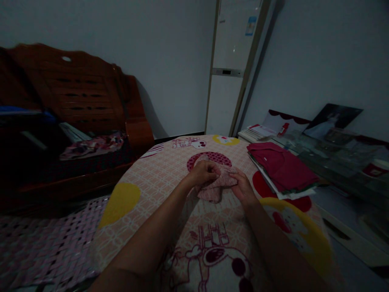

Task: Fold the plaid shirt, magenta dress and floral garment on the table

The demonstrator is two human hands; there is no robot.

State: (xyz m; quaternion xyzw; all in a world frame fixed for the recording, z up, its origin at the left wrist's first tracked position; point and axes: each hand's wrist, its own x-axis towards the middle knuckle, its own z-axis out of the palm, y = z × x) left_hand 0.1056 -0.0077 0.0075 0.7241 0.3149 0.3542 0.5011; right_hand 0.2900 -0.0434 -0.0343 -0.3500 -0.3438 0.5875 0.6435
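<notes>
A small pink patterned cloth [216, 187] is bunched up between both hands, just above a table under a pink cartoon-print cover [152, 170]. My left hand [204, 172] is closed over the cloth's upper left part, knuckles up. My right hand [243, 186] grips its right side with curled fingers. Part of the cloth hangs below my left hand and rests on the cover.
A stack of folded dark red garments [281, 168] on papers lies at the table's right. A wooden bench [75, 105] with clutter stands at the left. A tall white air conditioner [232, 67] fills the corner. A low glass-topped cabinet [343, 158] runs along the right wall.
</notes>
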